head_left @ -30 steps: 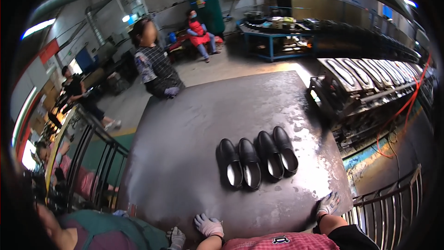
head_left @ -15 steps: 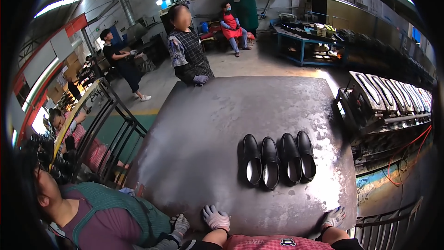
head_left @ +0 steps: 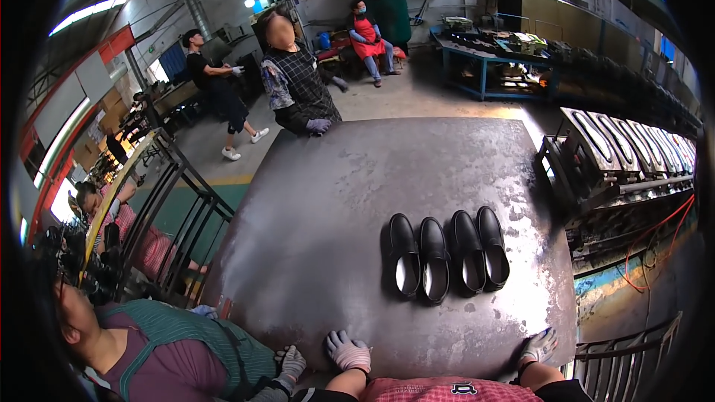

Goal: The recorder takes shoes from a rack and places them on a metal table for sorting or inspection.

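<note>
My left hand (head_left: pixel 348 350), in a pale knit glove, rests on the near edge of the metal-topped table (head_left: pixel 313 223) with its fingers spread and nothing in it. At the table's near right corner lies my right hand (head_left: pixel 540 345), gloved too, fingers stretched out and holding nothing. Several black slip-on shoes stand side by side on the right half of the tabletop, toes pointing away from me; the leftmost shoe (head_left: pixel 403 242) and the rightmost shoe (head_left: pixel 492 234) bound the row. Both hands are apart from the shoes.
A co-worker in a green apron (head_left: pixel 179 350) is close on my left, a gloved hand (head_left: pixel 292 362) beside my left hand. Another person (head_left: pixel 298 82) stands at the far left table corner. A machine with metal moulds (head_left: pixel 625 145) flanks the right side; a black rack (head_left: pixel 179 208) stands left.
My hands and the shoes stay put. The person walking in the left background has moved to the right. The person at the far table corner has shifted slightly.
</note>
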Motion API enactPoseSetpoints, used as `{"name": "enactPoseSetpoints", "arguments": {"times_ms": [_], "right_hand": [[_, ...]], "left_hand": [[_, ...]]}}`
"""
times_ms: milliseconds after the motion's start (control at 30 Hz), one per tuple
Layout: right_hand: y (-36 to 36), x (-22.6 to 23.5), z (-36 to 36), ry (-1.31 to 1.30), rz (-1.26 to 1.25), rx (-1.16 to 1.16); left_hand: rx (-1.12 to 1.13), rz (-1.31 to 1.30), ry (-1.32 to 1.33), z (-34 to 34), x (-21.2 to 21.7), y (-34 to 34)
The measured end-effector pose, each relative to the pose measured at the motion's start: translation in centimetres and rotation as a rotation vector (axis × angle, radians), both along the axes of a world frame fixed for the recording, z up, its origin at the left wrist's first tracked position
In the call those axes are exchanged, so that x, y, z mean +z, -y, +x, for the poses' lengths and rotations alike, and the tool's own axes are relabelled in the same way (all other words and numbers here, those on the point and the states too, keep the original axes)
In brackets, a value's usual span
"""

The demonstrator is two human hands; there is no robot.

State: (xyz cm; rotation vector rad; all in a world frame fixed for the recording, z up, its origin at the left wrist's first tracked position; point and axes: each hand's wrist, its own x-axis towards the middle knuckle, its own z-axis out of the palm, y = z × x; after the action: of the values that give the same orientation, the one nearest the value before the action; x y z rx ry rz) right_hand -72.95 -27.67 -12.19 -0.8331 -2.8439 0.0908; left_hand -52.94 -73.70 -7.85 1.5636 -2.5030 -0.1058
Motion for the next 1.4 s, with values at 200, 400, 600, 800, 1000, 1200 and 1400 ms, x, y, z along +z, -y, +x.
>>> {"name": "enactPoseSetpoints", "arguments": {"times_ms": [200, 400, 600, 800, 1000, 1200, 1400], "right_hand": [[-0.1, -0.1, -0.1, 0.022, -0.02, -0.029], [-0.8, -1.2, -0.1, -0.057, -0.014, 0.026], [-0.6, -0.7, 0.1, -0.056, -0.009, 0.018], [0.2, 0.1, 0.2, -0.05, -0.016, 0.013], [-0.8, -1.3, 0.0, -0.096, 0.012, 0.033], [-0.2, -0.6, 0.0, -0.067, -0.014, 0.027], [0.2, 0.0, 0.1, -0.025, -0.057, 0.005]], "left_hand": [[-0.004, 0.024, -0.015, -0.1, 0.0, 0.0], [0.001, 0.024, 0.0, 0.0, 0.0, 0.0], [0.01, 0.025, -0.014, -0.2, 0.0, 0.0], [-0.002, 0.003, -0.009, 0.0, 0.0, 0.1], [-0.007, -0.004, -0.008, -0.2, -0.2, 0.0], [0.01, 0.002, -0.015, -0.1, -0.1, 0.0], [0.008, 0.001, -0.005, -0.3, 0.5, 0.0]]}}
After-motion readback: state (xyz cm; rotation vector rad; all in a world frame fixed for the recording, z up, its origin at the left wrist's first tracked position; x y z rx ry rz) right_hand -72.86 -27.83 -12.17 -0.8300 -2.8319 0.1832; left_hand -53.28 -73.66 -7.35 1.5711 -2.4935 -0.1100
